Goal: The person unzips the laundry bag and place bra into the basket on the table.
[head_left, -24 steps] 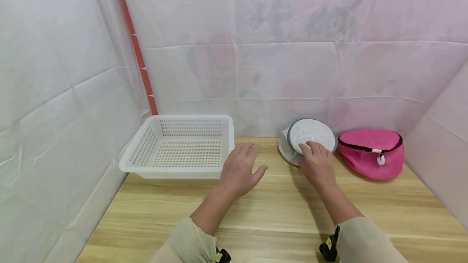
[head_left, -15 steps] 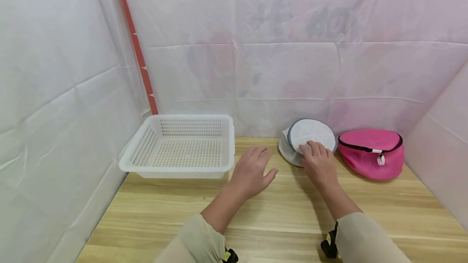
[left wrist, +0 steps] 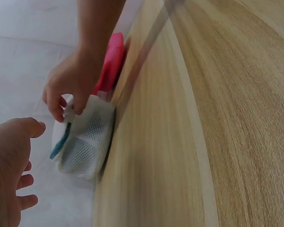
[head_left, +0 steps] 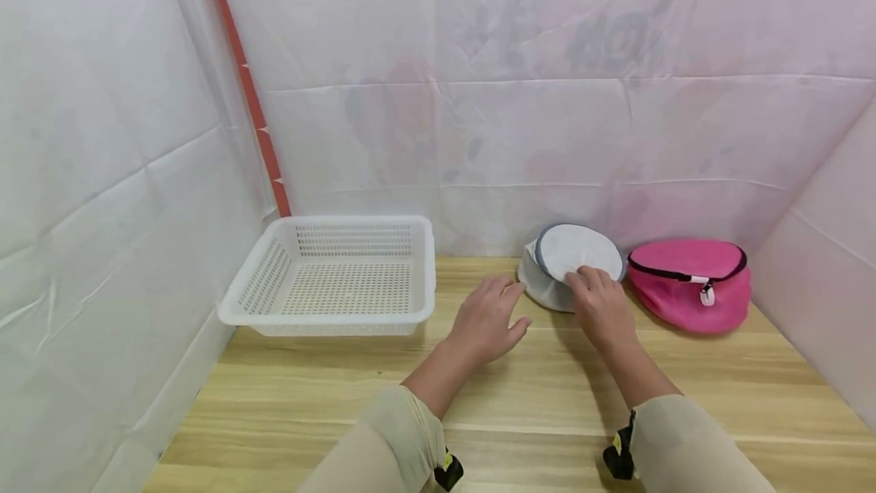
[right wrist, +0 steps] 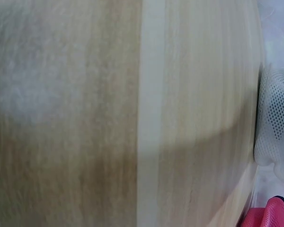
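A white mesh bag [head_left: 578, 246] with a grey-blue rim and a round flat top stands against the back wall. My right hand [head_left: 604, 314] has its fingers at the front of that rim; in the left wrist view its thumb and fingers pinch the bag there, and they cover the pinched spot. My left hand [head_left: 484, 322] hovers just left of the bag, fingers loosely spread, holding nothing. The left wrist view shows this hand [left wrist: 12, 161] apart from the mesh side. The right hand does not appear in the right wrist view.
Right of the white bag sits a pink bag [head_left: 691, 303] with a black zip and white pull. A white perforated plastic basket [head_left: 325, 319] stands at the back left of the wooden table [head_left: 534, 417]. White sheeting [head_left: 520, 135] hangs behind and at both sides.
My left hand has moved right, from beside the basket to near the white mesh bag. My right hand has stayed at the bag's front rim, with only a slight shift.
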### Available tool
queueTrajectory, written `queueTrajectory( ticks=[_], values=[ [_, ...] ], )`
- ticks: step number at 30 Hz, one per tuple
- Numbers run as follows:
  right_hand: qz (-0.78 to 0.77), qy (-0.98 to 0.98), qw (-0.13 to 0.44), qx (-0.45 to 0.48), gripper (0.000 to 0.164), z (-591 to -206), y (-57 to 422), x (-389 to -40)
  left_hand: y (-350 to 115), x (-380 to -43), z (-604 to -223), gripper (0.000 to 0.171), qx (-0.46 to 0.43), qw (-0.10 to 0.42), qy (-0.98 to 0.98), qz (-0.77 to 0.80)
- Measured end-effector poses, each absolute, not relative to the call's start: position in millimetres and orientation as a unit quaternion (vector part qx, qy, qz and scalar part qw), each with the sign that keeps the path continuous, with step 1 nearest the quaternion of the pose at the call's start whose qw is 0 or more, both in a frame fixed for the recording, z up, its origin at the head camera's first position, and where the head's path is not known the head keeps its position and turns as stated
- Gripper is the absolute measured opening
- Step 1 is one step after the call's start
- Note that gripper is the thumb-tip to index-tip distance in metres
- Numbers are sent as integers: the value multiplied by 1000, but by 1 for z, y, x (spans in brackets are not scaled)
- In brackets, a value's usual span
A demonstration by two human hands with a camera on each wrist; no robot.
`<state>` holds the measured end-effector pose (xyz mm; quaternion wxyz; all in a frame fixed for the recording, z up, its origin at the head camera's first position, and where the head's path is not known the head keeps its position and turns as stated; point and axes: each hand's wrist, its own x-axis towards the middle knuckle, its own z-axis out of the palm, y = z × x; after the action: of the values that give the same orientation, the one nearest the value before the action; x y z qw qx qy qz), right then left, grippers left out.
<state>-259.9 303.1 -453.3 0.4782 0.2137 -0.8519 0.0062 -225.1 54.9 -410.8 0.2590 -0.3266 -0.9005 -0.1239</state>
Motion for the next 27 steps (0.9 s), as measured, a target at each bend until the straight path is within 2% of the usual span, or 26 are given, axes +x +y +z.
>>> queueTrajectory(
  ticks=[7,18,27],
  values=[
    [18,-841,483,244,27,-445,300,-261,61,-232,-417,56,-325,252,-904,-120],
    [51,-794,537,282,20,-439,282,-257,65,-237,-422,60,-320,235,-910,-123],
    [98,-786,520,321,21,-435,257,-241,53,-238,-427,63,-298,226,-918,-134]
  ],
)
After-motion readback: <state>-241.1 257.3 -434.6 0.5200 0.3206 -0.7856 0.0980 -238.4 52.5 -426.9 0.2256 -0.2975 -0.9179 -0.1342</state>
